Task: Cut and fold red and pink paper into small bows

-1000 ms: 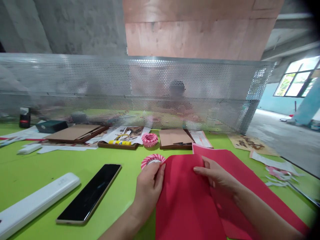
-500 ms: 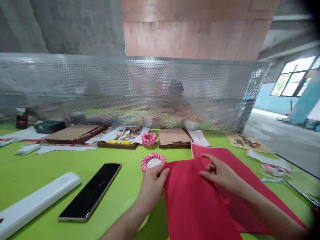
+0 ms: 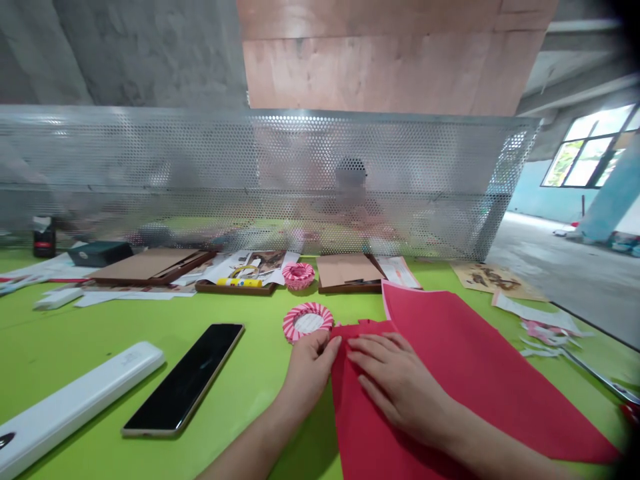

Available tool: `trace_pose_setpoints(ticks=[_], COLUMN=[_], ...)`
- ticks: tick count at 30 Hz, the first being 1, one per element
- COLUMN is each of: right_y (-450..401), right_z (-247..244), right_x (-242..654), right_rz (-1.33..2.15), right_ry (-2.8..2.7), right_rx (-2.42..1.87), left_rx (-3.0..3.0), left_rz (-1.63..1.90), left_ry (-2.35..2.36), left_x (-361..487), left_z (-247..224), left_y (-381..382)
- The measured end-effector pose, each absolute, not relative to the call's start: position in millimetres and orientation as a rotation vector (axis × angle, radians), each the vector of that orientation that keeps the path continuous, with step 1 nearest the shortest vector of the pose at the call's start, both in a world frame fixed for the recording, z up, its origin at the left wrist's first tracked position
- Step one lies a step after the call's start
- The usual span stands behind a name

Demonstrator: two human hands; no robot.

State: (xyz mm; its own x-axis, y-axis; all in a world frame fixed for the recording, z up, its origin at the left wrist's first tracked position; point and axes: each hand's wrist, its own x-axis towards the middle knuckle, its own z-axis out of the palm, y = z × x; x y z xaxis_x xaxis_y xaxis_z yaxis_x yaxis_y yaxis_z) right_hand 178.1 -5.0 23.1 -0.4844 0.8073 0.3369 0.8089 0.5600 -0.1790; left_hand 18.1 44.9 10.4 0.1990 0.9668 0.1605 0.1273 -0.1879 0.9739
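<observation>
The red paper sheet [image 3: 470, 373] is pressed under the open right hand [image 3: 400, 393], its long axis running far-left to near-right; at its left edge, any grip by the curled left hand [image 3: 307, 373] cannot be told.

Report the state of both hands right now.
Left hand: fingertips at the edge of the red paper; cannot tell whether it grips.
Right hand: open, lying flat on the red paper, holding nothing.

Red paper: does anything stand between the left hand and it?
Nothing visible does: the left hand touches the edge of the red paper directly. The striped paper rosette lies beyond the fingers, not between them.
</observation>
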Motion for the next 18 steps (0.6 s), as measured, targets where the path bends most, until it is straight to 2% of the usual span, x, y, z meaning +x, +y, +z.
trace_pose_setpoints(ticks=[5, 8, 12, 16, 18], right_y=[11.0, 16.2, 27.0, 41.7, 48.1], right_z=[45.4, 74.0, 105.0, 117.0, 119.9], right_x=[206.5, 206.8, 187.7, 175.9, 178.2], right_rz=[-0.248, -0.226, 0.019, 0.492, 0.597], right_ry=[-2.143, -2.163, -2.458, -2.677, -2.695], right_rx=[-1.358, -1.256, -1.214, -1.326, -1.373], left_rx=[1.534, 1.56, 1.703, 1.773, 1.707], left_rz=[1.174, 1.157, 1.173, 1.19, 1.186], left_ry=[1.035, 0.969, 0.924, 0.843, 0.826], left_x=[17.0, 18.6, 18.7, 14.6, 12.9], left_z=[18.0, 23.9, 31.0, 35.2, 36.5], left_y=[43.0, 37.8, 30.7, 30.0, 31.2])
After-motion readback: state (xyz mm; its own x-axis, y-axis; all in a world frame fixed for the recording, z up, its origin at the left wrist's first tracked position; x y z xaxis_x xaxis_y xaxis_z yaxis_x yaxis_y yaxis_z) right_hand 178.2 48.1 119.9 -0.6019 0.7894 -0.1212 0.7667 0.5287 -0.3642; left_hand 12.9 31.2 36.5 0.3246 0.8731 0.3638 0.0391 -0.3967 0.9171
